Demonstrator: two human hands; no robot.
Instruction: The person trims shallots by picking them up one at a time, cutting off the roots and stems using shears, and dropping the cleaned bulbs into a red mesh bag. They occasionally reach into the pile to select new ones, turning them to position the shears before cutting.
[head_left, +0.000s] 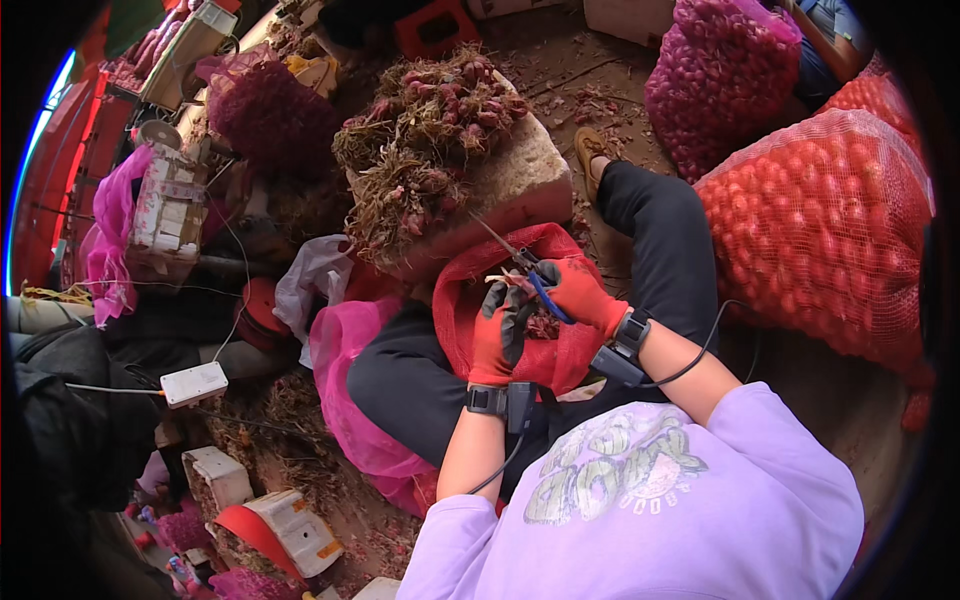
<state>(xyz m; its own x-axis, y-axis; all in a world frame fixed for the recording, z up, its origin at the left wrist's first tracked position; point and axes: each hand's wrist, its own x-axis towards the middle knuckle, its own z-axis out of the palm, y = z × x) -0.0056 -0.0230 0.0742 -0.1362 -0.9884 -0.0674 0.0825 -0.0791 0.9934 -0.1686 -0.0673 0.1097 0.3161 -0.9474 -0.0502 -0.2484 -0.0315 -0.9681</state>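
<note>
My left hand (498, 330), in a red and dark work glove, holds a small shallot (516, 280) with its pale stem end pointing left. My right hand (576, 295), gloved the same way, grips blue-handled scissors (546, 289) close against the shallot; the long blades point up and left. Both hands are over an open red mesh sack (459, 337) between my legs, with some shallots (541, 324) inside. In front of me, a heap of dried shallot bunches (442, 112) with roots and tops lies on a foam block (517, 176).
Full mesh sacks of shallots (817, 232) stand at the right, near a seated person (829, 45). Pink netting (341, 375) and a pale plastic bag (315, 274) lie left of my legs. A white box with cables (194, 384) and foam boxes (296, 531) are farther left.
</note>
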